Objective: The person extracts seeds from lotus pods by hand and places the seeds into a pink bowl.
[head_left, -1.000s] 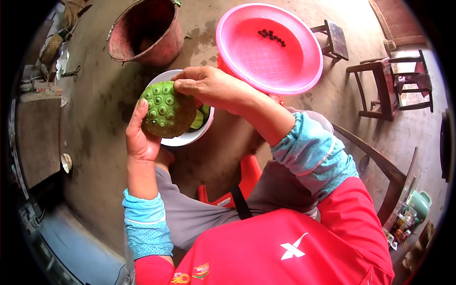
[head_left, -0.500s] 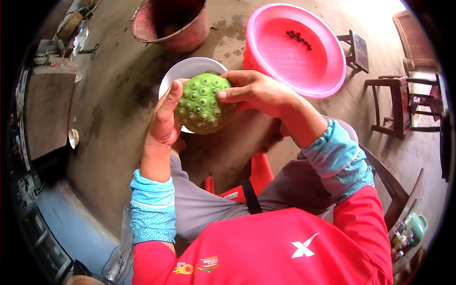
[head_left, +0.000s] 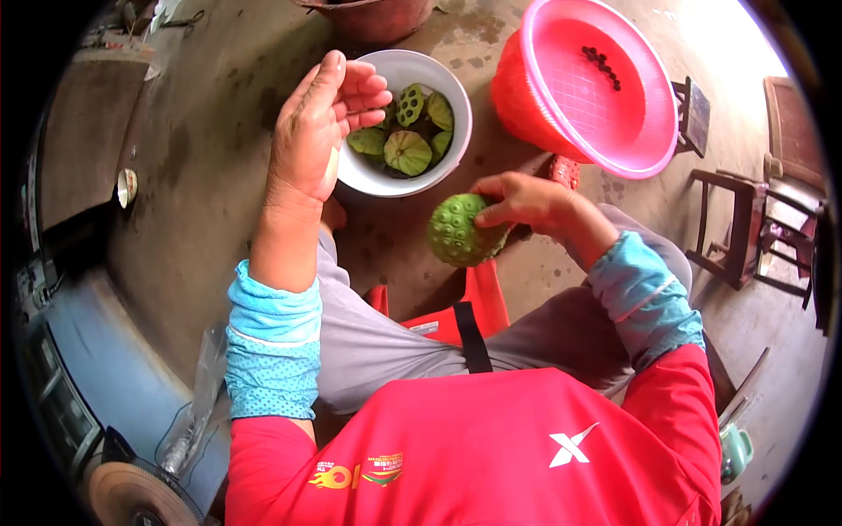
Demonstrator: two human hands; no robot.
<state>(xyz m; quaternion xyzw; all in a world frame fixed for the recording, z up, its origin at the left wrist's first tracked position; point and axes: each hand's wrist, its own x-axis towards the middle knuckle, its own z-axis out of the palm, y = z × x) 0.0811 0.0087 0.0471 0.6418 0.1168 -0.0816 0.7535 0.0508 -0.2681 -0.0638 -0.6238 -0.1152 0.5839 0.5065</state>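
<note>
A round green lotus seed pod, its face dotted with seeds, is gripped by my right hand above the floor near my knees. My left hand is raised at the left rim of a white basin, palm turned inward, fingers extended and nothing in it. Inside the basin lie several green pods and pod pieces; one piece shows open holes, and another has a pale ribbed underside.
A pink basin with a few dark round seeds stands at the right on something red. Behind is a reddish bucket. Wooden stools are at the right, a fan at the lower left. I sit on a red seat.
My left hand has let go of the pod and moved up and away. My right hand has carried the pod right and toward me. The white basin's contents now show.
</note>
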